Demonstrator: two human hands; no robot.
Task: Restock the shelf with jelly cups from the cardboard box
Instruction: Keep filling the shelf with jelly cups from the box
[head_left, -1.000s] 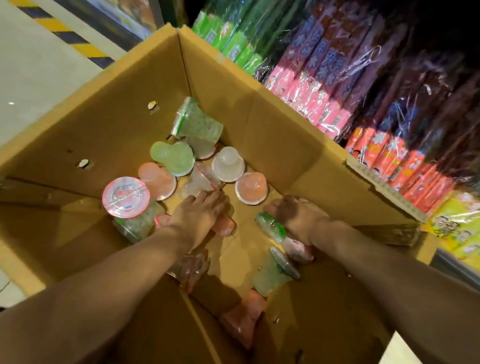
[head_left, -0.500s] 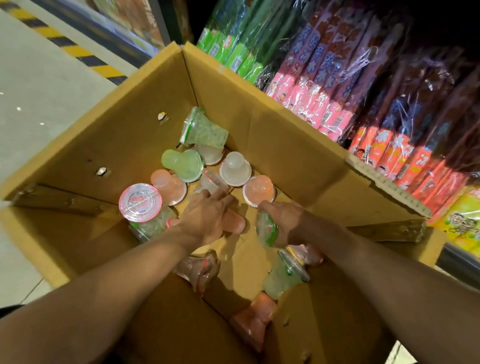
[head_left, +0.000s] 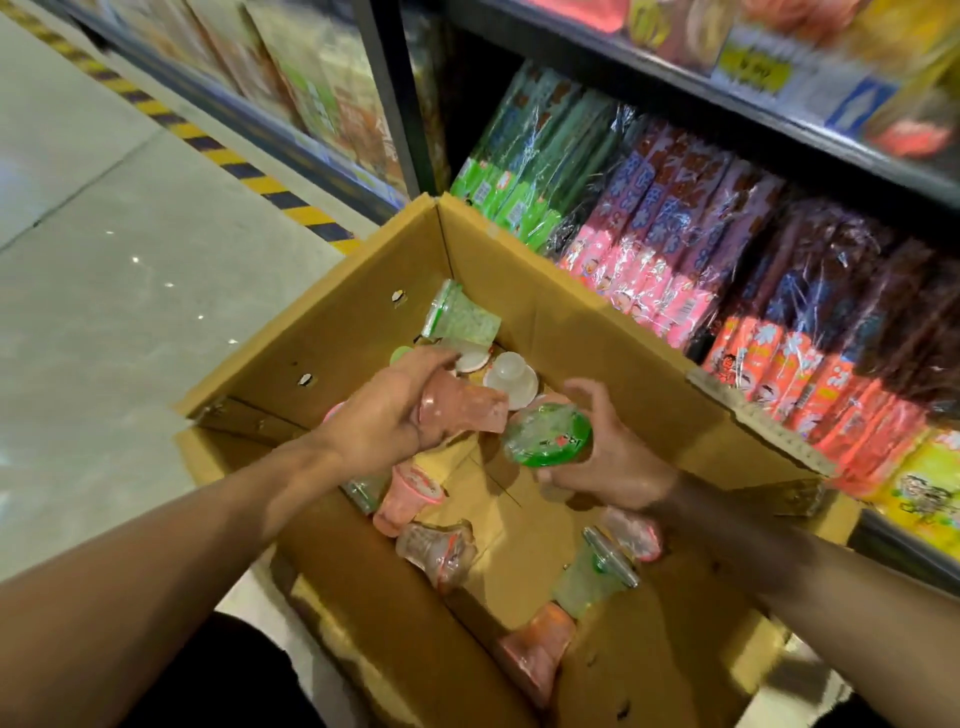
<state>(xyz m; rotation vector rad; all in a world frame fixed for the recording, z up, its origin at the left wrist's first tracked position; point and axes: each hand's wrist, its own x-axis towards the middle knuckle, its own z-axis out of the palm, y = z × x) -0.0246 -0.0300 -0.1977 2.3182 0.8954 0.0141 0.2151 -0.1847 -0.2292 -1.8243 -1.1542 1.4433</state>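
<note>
Head view, looking down into the box (head_left: 597, 332). Big, brown, open at the top, sitting on the floor (head_left: 104, 260) right by the shelf (head_left: 779, 119).

Left hand (head_left: 384, 415) up over the middle of the box, fingers curled round a pink cup (head_left: 462, 410). Cup tipped on its side, lifted clear of the bottom.

Right hand (head_left: 608, 457) close beside it, fingers and thumb wrapped round a green cup (head_left: 548, 434). Green lid facing up at the camera. Also lifted off the bottom.

Two cups almost touching each other, both in the air above the box, not on the shelf yet.

Still lots of cups down in the box. A green one (head_left: 460, 317) leaning at the far corner. A white one (head_left: 511, 376) upside down just behind the hands. A pink one (head_left: 410, 499) on its side under the left wrist. A clear one (head_left: 439, 553) next to that. A green one (head_left: 592, 574) tipped over nearer the camera, and an orange one (head_left: 535, 654) lower down by the near wall. More half hidden behind the hands, too hard to count.

Shelf full of long wrapped packs (head_left: 649, 234), green and pink and red. No cups to be seen on it. Spot for the cups not in sight.

Likely only partway: two cups picked up, none put away in view, many left to carry.
</note>
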